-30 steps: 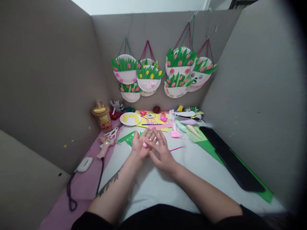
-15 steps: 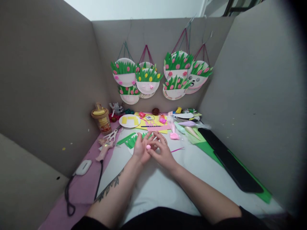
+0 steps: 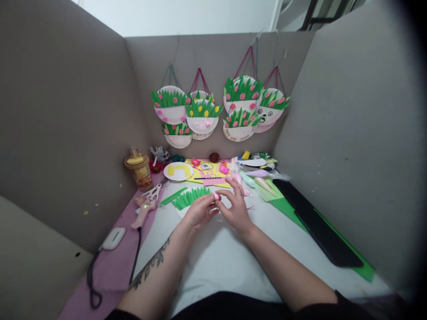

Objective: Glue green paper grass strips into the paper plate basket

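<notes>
A small pink ball (image 3: 216, 197) is pinched between the fingertips of both hands above the middle of the table. My left hand (image 3: 201, 210) grips it from the left, fingers curled. My right hand (image 3: 235, 206) holds its other side with thumb and index finger, the other fingers raised. Behind my left hand lies a white paper plate piece with green paper grass (image 3: 190, 198), partly hidden by that hand. A green paper strip (image 3: 174, 196) is beside the grass.
A pink glue gun (image 3: 144, 214), white scissors (image 3: 154, 193) and a lidded cup (image 3: 139, 171) stand or lie at the left. Piping bags (image 3: 258, 174) and a long black object (image 3: 316, 222) are at the right. Decorated plates (image 3: 170, 106) hang on the back wall.
The pink ball has gone from my open left palm to the fingertips of both hands. My left hand has turned over and curled its fingers. The view has shifted slightly.
</notes>
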Action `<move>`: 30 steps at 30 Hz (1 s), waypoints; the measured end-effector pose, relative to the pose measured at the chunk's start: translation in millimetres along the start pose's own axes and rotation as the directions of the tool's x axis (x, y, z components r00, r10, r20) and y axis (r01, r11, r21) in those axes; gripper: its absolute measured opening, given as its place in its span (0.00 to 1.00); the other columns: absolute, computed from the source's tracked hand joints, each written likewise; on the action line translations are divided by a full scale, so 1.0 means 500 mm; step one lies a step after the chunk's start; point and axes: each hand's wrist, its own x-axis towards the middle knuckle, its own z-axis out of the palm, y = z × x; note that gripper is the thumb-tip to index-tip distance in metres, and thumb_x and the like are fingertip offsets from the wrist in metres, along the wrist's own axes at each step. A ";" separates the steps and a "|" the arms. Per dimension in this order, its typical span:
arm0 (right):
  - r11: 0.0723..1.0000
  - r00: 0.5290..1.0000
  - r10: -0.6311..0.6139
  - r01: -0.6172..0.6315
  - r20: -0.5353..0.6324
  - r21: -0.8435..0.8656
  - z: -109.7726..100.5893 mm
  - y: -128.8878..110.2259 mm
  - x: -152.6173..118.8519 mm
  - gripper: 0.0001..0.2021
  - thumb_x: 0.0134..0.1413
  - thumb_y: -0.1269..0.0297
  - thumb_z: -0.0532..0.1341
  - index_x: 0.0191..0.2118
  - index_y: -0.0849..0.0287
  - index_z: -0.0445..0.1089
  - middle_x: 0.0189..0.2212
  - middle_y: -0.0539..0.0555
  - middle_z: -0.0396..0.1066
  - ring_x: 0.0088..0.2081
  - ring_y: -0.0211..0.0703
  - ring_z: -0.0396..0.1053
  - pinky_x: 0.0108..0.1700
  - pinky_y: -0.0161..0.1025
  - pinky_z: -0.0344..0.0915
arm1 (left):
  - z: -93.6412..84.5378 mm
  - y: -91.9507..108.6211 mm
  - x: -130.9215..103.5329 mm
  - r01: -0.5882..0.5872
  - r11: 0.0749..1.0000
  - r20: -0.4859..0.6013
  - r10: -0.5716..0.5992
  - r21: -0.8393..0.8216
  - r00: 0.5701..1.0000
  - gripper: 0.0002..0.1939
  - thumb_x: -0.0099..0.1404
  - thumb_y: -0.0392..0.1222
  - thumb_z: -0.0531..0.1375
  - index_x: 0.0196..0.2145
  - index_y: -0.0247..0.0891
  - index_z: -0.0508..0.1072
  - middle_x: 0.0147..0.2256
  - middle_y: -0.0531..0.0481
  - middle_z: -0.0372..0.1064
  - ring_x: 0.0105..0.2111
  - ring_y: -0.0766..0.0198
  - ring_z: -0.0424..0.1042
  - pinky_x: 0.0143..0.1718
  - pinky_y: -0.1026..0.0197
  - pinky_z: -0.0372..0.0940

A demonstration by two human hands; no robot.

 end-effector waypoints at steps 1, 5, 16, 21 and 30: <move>1.000 1.000 0.002 -0.002 0.003 0.002 0.001 0.000 0.000 0.11 0.52 0.67 0.60 0.43 0.52 0.70 0.60 0.54 0.54 0.64 0.53 0.45 0.61 0.55 0.48 | 0.000 0.001 0.000 0.006 1.000 -0.009 -0.006 -0.003 1.000 0.14 0.51 0.47 0.67 0.30 0.34 0.73 0.34 0.50 0.68 0.31 0.69 0.66 0.34 0.66 0.61; 1.000 0.999 0.030 -0.030 0.010 0.005 0.002 0.001 0.002 0.11 0.51 0.66 0.60 0.43 0.52 0.70 0.60 0.54 0.54 0.63 0.54 0.45 0.61 0.56 0.49 | -0.003 0.000 0.002 0.034 0.999 -0.024 -0.034 -0.006 0.999 0.14 0.54 0.49 0.65 0.32 0.35 0.74 0.36 0.49 0.68 0.32 0.68 0.66 0.35 0.65 0.62; 0.979 0.977 0.183 -0.170 -0.113 0.116 0.021 0.036 0.083 0.07 0.50 0.60 0.61 0.36 0.54 0.71 0.52 0.58 0.62 0.57 0.51 0.58 0.58 0.53 0.52 | -0.014 0.002 0.015 0.145 0.983 -0.086 -0.155 -0.116 0.984 0.18 0.65 0.52 0.53 0.40 0.34 0.72 0.40 0.45 0.69 0.34 0.66 0.70 0.31 0.65 0.63; 0.978 0.957 0.209 -0.198 -0.200 0.073 0.114 0.111 0.279 0.06 0.46 0.62 0.63 0.31 0.57 0.72 0.42 0.58 0.66 0.54 0.51 0.59 0.56 0.48 0.53 | -0.021 0.005 0.019 0.158 0.967 -0.134 -0.187 -0.202 0.973 0.14 0.65 0.48 0.54 0.37 0.33 0.71 0.34 0.47 0.71 0.29 0.68 0.71 0.28 0.66 0.64; 0.896 0.817 0.425 -0.442 -0.390 0.050 0.276 0.198 0.496 0.07 0.48 0.62 0.59 0.33 0.59 0.70 0.48 0.61 0.59 0.53 0.51 0.56 0.55 0.47 0.51 | -0.040 0.013 0.019 0.107 0.946 -0.278 -0.197 -0.307 0.940 0.10 0.65 0.42 0.55 0.36 0.32 0.70 0.27 0.50 0.70 0.24 0.71 0.70 0.23 0.68 0.63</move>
